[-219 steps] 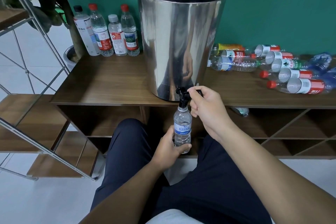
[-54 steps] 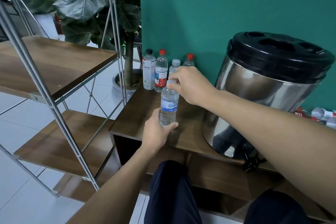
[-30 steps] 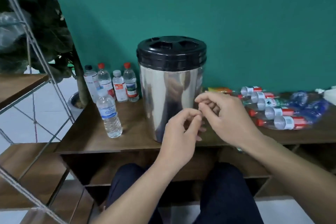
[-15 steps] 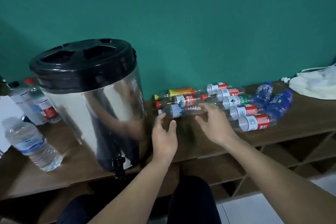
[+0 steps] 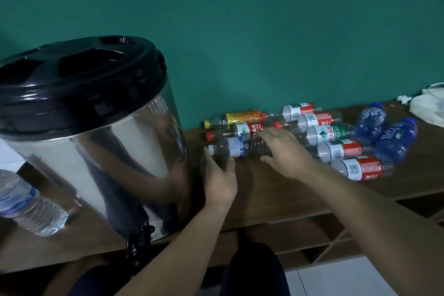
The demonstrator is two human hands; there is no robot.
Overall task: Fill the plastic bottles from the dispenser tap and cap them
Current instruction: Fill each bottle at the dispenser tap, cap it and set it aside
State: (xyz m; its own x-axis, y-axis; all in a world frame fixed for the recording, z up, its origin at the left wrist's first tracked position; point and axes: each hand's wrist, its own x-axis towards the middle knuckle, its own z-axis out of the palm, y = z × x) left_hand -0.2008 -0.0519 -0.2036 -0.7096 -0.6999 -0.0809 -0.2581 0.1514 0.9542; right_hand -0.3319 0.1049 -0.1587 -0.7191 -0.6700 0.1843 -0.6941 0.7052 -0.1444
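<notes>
Now that the filled, capped bottle (image 5: pixel 28 206) stands at the left of the worktop (image 5: pixel 276 190), left of the dispenser (image 5: pixel 96 132), the person has turned from it to the heap of empty bottles (image 5: pixel 336 137) lying on their sides at the right, near the green wall (image 5: pixel 240 19). That suggests one bottle is done and the next is being fetched. A clear bottle with a blue label (image 5: pixel 237 147) lies nearest the dispenser, its white cap pointing left. The right hand (image 5: pixel 286 151) lies over its body, fingers (image 5: pixel 266 133) fairly straight and slightly spread, thumb at the near side, touching but not yet closed round it. The left hand (image 5: pixel 219 175) sits just in front of the cap end, fingers straight and close together, holding nothing. The tap (image 5: pixel 139 238) hangs over the worktop's near edge. A white bag (image 5: pixel 427 106) lies far right.
</notes>
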